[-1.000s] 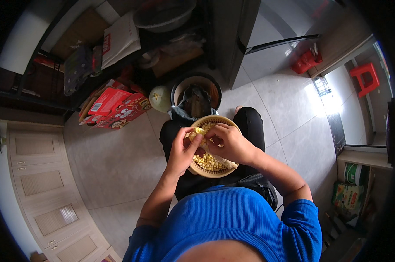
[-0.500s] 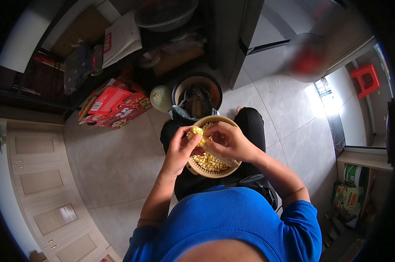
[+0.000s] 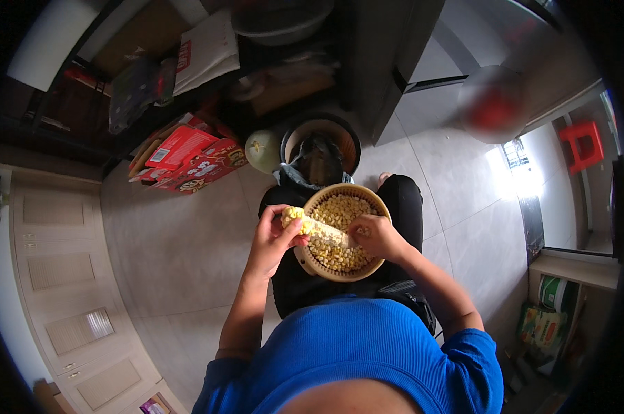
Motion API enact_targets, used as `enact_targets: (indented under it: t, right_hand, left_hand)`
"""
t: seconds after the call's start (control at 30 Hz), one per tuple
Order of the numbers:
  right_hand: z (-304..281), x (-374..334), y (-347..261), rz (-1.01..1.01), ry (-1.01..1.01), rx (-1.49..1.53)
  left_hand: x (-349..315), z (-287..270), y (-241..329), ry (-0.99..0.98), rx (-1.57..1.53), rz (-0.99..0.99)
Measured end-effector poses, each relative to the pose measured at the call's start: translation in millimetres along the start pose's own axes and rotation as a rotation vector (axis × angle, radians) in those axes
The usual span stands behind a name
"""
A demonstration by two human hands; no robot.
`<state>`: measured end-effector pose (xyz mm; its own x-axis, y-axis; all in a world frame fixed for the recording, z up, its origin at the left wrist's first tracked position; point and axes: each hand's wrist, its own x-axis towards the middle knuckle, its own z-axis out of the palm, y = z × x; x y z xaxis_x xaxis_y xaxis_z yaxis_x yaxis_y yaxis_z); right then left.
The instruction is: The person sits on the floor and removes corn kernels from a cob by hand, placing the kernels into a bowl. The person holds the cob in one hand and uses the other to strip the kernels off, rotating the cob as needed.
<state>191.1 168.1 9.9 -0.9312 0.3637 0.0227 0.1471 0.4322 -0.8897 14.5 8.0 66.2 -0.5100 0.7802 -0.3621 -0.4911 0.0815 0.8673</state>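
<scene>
1. Above a round tan basket (image 3: 339, 277) on the person's lap, two hands are working around one corn cob (image 3: 324, 231). One bin (image 3: 349, 142) is standing just beyond the basket, one pale green melon-like fruit (image 3: 263, 151) is resting beside the bin, and one red stool (image 3: 581, 145) is standing far off to the right. Loose kernels (image 3: 339, 260), too many to count, are covering the basket's bottom.
2. The cob is slanting down from left to right over the basket. Yellow kernels are clinging to its left end, while most of its visible length is showing pale and stripped.
3. The left hand (image 3: 274, 234) is closing its thumb and fingers around the kernel-bearing end, holding the cob up. The right hand (image 3: 377, 237) is curling its fingers at the other end; whether it is gripping the cob or loose kernels, one cannot tell.
4. Half a second earlier, both hands were meeting close together near the left end; now they are standing apart, the right one having shifted rightward, and more of the cob and kernels is showing between them.
</scene>
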Motion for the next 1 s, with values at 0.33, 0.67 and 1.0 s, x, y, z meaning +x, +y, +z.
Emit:
enact_targets:
  t: [0.33,0.67,1.0]
  right_hand:
    - [1.2,-11.3,-42.0,0.508,-0.281,1.055]
    - [-3.6,34.6,-69.8,0.601,-0.146,1.271]
    - [-1.7,43.6,-68.7,0.581,-0.101,1.102]
  left_hand:
    - [-4.3,4.0,12.1,-0.048,-0.201,0.192]
    - [-4.5,25.1,-4.8,-0.136,0.139,0.523]
    - [3.6,31.4,-15.5,-0.09,0.231,0.625]
